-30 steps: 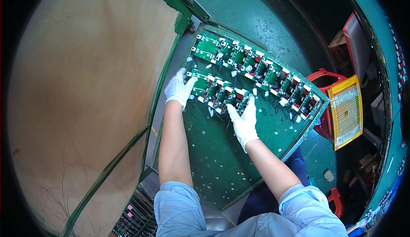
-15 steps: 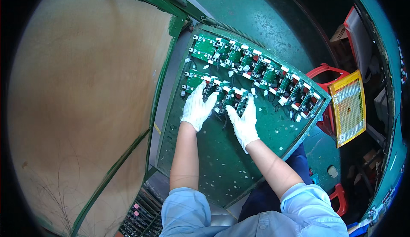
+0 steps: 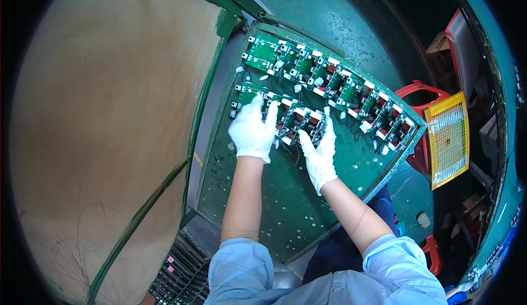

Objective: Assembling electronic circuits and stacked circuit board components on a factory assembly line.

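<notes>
Both my hands wear white gloves and work at the nearer row of green circuit boards (image 3: 291, 119), which lean overlapping on a green tabletop. My left hand (image 3: 252, 132) is at the row's left part, fingers curled and thumb stretched upward, with a board edge between them; the fingertips are partly hidden. At the row's right end, the thumb and fingers of my right hand (image 3: 319, 159) lie on either side of the last board (image 3: 317, 132). A longer row of similar boards (image 3: 346, 92), with white connectors and dark wires, runs along the far edge.
The green table (image 3: 280, 206) has a raised rim. A large tan board (image 3: 115, 113) in a green frame stands on the left. Off the right corner are a red chair (image 3: 420, 90) and a yellow-framed mesh panel (image 3: 449, 140). A dark rack (image 3: 178, 275) sits below left.
My left hand has shifted slightly left, its fingers more curled and its thumb higher. My right hand has moved a little right, and the nearer row's right end has shifted right too.
</notes>
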The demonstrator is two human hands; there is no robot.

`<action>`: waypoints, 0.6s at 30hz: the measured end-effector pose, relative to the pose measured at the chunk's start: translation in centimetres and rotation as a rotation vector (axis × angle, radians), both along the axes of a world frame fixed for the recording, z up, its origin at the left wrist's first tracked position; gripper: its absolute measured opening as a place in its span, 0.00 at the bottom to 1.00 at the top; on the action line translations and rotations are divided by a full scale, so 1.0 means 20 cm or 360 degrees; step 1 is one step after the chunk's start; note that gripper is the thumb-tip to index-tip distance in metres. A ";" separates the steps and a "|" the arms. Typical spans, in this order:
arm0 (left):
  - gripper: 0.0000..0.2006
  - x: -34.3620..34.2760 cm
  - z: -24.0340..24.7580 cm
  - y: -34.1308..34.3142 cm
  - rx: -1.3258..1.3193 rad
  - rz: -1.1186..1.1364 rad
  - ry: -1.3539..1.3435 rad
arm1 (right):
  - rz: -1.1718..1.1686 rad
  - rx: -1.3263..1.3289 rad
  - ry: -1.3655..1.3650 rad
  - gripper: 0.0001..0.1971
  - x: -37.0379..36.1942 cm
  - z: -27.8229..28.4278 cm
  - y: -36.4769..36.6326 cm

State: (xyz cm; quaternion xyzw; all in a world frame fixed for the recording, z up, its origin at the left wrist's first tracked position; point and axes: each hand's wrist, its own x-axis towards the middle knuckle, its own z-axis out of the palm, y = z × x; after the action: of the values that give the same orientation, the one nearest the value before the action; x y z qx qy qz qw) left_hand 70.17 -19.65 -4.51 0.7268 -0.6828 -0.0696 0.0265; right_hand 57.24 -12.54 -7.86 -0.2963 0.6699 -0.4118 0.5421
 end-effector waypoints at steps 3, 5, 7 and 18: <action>0.20 0.14 -0.06 0.00 -0.0278 0.0356 0.0100 | -0.0008 0.0083 -0.0059 0.38 -0.01 -0.02 0.02; 0.23 0.29 -0.15 -0.02 -0.0118 0.0537 0.0407 | 0.0009 0.0071 -0.0076 0.37 0.01 -0.01 0.02; 0.25 0.28 -0.21 -0.02 0.0241 0.0559 0.0606 | 0.0014 0.0073 -0.0057 0.37 0.02 -0.02 0.01; 0.16 0.18 -0.15 -0.03 -0.0458 0.0477 0.0487 | 0.0024 0.0145 -0.0058 0.38 -0.02 -0.04 0.02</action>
State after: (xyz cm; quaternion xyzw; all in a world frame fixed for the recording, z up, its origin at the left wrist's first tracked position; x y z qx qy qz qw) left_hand 73.76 -20.27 -7.45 0.7896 -0.5584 -0.0763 0.2427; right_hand 56.89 -12.08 -8.58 -0.2688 0.6756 -0.3821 0.5703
